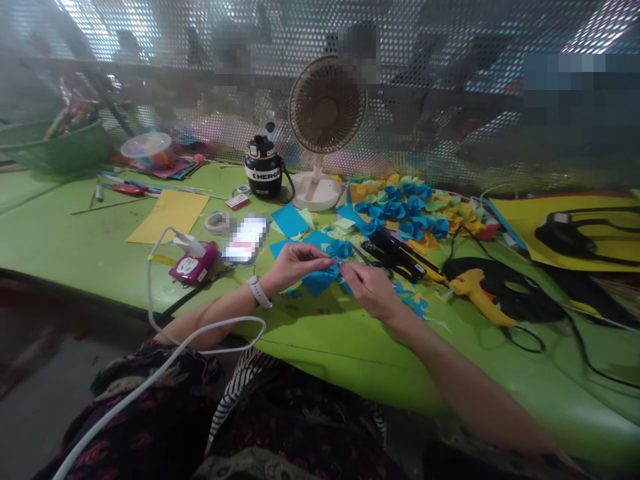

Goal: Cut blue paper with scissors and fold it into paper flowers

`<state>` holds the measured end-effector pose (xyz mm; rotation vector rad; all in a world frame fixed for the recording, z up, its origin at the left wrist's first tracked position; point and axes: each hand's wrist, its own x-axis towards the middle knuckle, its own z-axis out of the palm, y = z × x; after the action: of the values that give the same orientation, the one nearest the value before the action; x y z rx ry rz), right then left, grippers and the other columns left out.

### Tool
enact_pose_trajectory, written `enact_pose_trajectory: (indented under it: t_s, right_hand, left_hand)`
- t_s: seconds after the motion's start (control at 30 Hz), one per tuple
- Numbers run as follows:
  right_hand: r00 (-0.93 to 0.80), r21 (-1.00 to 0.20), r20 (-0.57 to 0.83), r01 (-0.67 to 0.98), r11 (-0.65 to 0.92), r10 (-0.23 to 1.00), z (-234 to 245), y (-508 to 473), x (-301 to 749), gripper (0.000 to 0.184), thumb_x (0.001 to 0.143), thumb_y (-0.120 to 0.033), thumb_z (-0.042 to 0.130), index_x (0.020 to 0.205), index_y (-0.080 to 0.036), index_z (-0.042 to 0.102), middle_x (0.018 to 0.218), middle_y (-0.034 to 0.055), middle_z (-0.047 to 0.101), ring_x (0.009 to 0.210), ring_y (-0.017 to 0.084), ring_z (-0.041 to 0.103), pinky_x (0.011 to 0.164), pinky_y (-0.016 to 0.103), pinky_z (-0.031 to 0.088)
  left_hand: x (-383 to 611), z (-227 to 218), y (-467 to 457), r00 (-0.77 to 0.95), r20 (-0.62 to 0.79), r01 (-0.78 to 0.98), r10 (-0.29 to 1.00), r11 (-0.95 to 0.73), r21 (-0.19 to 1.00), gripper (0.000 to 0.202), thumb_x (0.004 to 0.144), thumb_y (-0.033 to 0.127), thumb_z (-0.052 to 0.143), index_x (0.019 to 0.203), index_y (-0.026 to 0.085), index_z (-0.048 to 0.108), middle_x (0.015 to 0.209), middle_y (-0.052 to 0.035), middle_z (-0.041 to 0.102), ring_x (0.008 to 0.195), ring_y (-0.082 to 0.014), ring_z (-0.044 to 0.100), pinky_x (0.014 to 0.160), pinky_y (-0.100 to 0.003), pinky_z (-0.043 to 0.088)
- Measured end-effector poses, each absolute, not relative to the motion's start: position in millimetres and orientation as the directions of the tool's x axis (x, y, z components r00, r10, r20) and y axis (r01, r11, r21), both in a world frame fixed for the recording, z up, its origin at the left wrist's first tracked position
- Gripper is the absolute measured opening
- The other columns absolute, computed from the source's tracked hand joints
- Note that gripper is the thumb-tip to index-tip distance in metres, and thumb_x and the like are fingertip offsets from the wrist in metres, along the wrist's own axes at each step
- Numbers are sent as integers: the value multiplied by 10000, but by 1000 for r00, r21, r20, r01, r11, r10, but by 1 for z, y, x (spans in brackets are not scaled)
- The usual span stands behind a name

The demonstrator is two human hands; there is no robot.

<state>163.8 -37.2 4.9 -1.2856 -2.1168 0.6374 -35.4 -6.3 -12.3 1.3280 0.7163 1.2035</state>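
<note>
My left hand [300, 262], a pale watch band on its wrist, is closed in a pinch. My right hand [373, 288] meets it fingertip to fingertip, also pinched. A small crumpled blue paper flower [340, 249] shows right at the fingertips, and both hands appear to grip its base; the exact hold is too small to see. Below and behind lie flat blue paper squares [290, 221] and scraps. Close to my right hand rest a black stapler [395, 255] and paper cuttings [413, 303]. Beyond them spreads a pile of blue, yellow and green paper flowers [413, 203].
A desk fan [327, 107] and black jug [263, 170] stand at the back. On the left are a phone [246, 239], tape roll [217, 223], yellow sheet [170, 217] and purple power adapter [193, 267] with a white cable [150, 287]. A yellow glue gun [480, 297] lies right.
</note>
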Motion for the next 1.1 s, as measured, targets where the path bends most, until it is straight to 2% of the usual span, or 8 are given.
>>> enact_pose_trajectory:
  t_s: [0.13,0.27,0.57,0.67,0.77,0.9,1.0,1.1]
  right_hand:
    - [-381,-678,209,606,415,900,5,-37,165,435,970,-520,374,681,-226,514,614,9,535,587,163,470,585,298,297]
    - [-404,-722,147,581,377,903,5,-37,165,452,969,-525,368,724,-219,592,613,7,543,586,165,487,588,301,319]
    - [-456,-784,102,510,353,884,6,-33,170,541,967,-574,360,731,-199,670,615,16,579,596,170,523,612,307,408]
    - [-446,-764,170,503,403,879,4,-33,168,464,962,-550,418,876,-197,707,757,41,681,703,196,612,678,317,465]
    - [-373,-705,323,518,484,870,0,-34,165,328,931,-477,538,1039,-206,688,949,65,730,825,216,657,764,331,499]
    - [-333,-666,447,496,558,830,-4,-33,164,256,961,-410,512,964,-223,685,932,61,734,846,213,672,794,333,515]
    - [-343,-679,443,475,560,828,-3,-31,165,247,960,-405,514,945,-228,687,915,56,732,837,210,672,787,332,517]
    - [-357,-701,409,466,540,840,0,-31,167,258,953,-419,521,931,-222,686,863,48,714,783,201,651,741,327,505]
  left_hand:
    - [-34,-9,-10,273,233,-220,933,-175,959,285,627,393,883,703,155,746,714,-50,731,670,-142,673,687,-290,574]
    - [-33,-10,-11,261,227,-227,938,-169,959,291,633,399,880,699,156,736,711,-45,720,673,-137,665,687,-286,565]
    - [-30,-14,-10,299,167,-294,940,-76,953,351,605,420,893,736,137,734,696,-33,725,650,-124,668,682,-268,561]
    - [-29,-13,-11,255,188,-285,949,-112,952,348,624,426,882,688,130,712,654,-24,709,608,-111,650,649,-253,555]
    - [-28,-14,-11,202,197,-267,960,-139,954,348,654,433,864,657,128,696,634,-21,700,593,-102,641,628,-240,550]
    - [-28,-17,-9,203,186,-296,961,-120,947,345,610,412,890,712,131,718,711,-33,732,662,-120,679,678,-258,574]
    - [-29,-19,-7,235,189,-313,954,-109,943,335,610,389,894,753,131,735,772,-44,749,714,-134,697,717,-272,582]
    - [-30,-20,-6,241,197,-308,950,-117,944,302,650,381,876,750,129,741,744,-37,741,688,-117,684,697,-251,573]
